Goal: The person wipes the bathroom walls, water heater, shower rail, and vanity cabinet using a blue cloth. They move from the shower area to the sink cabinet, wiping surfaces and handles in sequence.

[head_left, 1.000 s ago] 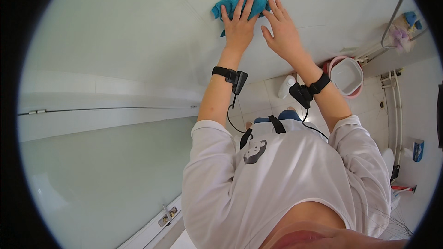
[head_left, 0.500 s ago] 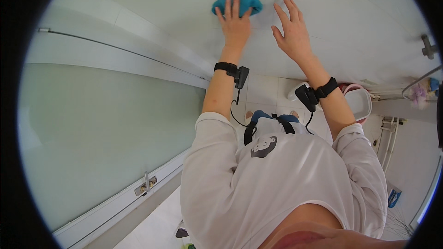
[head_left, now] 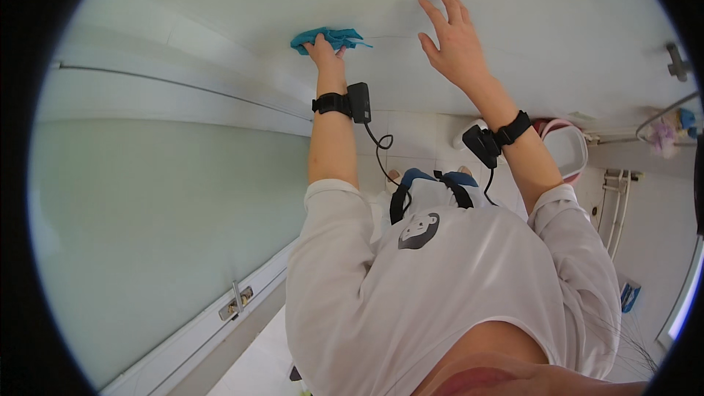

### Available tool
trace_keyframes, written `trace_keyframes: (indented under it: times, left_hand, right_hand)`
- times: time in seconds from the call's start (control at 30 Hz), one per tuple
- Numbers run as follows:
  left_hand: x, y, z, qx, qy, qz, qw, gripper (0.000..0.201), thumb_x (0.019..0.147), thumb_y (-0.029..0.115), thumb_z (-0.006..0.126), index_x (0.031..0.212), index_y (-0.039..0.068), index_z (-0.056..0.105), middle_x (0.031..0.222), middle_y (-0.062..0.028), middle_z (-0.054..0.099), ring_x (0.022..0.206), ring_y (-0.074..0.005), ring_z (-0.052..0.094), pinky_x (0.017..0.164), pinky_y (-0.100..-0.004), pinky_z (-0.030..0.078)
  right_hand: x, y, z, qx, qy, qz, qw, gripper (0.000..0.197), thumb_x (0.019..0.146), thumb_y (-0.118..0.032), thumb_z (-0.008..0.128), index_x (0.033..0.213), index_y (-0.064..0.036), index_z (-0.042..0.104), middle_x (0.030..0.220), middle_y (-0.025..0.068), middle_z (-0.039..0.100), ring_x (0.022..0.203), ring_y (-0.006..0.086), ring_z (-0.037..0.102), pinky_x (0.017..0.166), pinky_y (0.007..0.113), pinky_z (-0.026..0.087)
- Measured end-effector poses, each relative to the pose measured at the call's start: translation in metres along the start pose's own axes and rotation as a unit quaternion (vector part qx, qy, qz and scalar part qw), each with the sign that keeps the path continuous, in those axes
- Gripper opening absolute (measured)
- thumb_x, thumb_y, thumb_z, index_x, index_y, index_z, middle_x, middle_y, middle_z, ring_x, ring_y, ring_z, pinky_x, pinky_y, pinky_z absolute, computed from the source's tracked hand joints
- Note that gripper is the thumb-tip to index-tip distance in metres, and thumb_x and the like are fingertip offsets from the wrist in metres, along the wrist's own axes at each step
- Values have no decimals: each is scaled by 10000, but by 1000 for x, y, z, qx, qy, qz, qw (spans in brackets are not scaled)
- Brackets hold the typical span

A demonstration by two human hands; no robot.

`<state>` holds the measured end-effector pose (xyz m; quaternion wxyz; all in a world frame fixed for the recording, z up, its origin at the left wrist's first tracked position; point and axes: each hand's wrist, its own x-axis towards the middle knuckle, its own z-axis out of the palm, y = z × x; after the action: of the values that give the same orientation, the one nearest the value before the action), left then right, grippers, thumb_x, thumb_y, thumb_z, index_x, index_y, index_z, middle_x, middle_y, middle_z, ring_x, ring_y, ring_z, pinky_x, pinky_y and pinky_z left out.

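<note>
A teal cloth point(head_left: 343, 34), bunched and creased, is pressed to the pale wall point(head_left: 543, 37) at the upper left of centre. My left hand point(head_left: 326, 56) holds it, with the fingers bent into its folds and partly hidden. To the right of the cloth, my right hand point(head_left: 455, 40) is raised with its fingers stretched and apart. It holds nothing, and its fingertips are at the wall; whether they touch it I cannot tell. Each wrist wears a black strap with a small black box and a cable.
A frosted glass door point(head_left: 169, 227) with a metal handle point(head_left: 236, 302) spans the left side. Stacked basins point(head_left: 567, 149) and a white container point(head_left: 460, 136) stand on the tiled floor beyond my body. At the right are a grey wall fitting point(head_left: 676, 62), a purple bath puff point(head_left: 664, 136) and white pipes point(head_left: 620, 209).
My left hand has slid the cloth left and down across the wall, and the cloth is now more crumpled. My right hand has shifted slightly left, its fingers still spread.
</note>
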<state>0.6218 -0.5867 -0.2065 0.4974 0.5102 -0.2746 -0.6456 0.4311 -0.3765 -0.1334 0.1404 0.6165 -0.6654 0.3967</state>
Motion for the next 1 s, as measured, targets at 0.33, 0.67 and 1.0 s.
trace_keyframes:
  times: [0.33, 0.67, 1.0]
  left_hand:
    - [-74, -78, 67, -85, -60, -54, 993, 617, 1034, 188, 459, 1540, 263, 115, 1530, -101, 379, 1280, -362, 509, 991, -644, 472]
    - [-185, -102, 119, -64, -221, 95, 969, 575, 1021, 136, 507, 1537, 163, 253, 1409, -98, 489, 1159, -256, 559, 883, -423, 525]
    - [-175, -99, 137, 333, -226, 648, 646, 505, 1000, 133, 499, 1491, 23, 449, 1671, -333, -21, 1510, -597, -43, 1151, -722, 142]
  right_hand:
    - [-31, 4, -2, -38, 46, 37, 998, 574, 847, -154, 748, 1393, -101, 580, 1559, 225, 393, 1431, 442, 387, 1120, 492, 427]
    - [-58, 24, -32, -44, 78, 94, 992, 549, 834, -154, 740, 1361, -97, 598, 1539, 227, 416, 1423, 439, 400, 1116, 495, 432]
    - [-81, 32, -64, -62, 107, 189, 974, 546, 838, -128, 730, 1363, -77, 587, 1519, 219, 443, 1415, 408, 427, 1082, 482, 469]
